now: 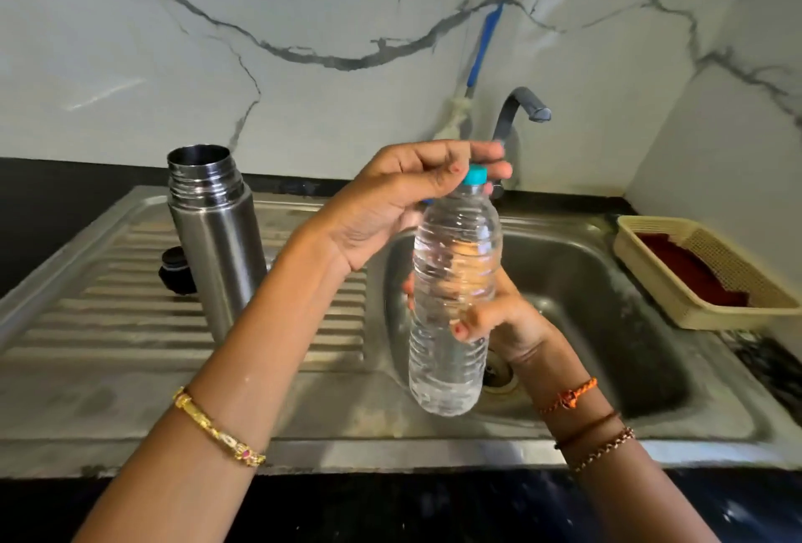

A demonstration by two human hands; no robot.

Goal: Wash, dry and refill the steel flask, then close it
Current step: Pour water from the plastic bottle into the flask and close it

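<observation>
**A:** so where's everything sitting in the head view?

**B:** steel flask (215,234) is upright on the ribbed drainboard (108,312) left of the sink basin (607,304), mouth open, no lid on it. Its black cap (177,270) lies on the drainboard just behind and left of the flask, touching or nearly touching it, hard to tell

**A:** and the hands?

**B:** both are on a clear plastic water bottle (453,295) held over the basin, roughly upright with a slight tilt. Right hand (503,321) is wrapped around the middle of the bottle from behind, thumb across the front. Left hand (408,199) comes in from above with fingers curled over the teal bottle cap (474,175), gripping it. Cap is on the neck; whether it's loosened I can't tell

**A:** anything else around?

**B:** grey tap (518,113) at the back of the sink, a blue-handled brush (484,47) leaning on the marble wall behind it, and a beige plastic basket (703,277) with a dark red cloth (685,269) in it, on the counter right of the basin. Bangle on the left wrist, thread bands on the right
</observation>
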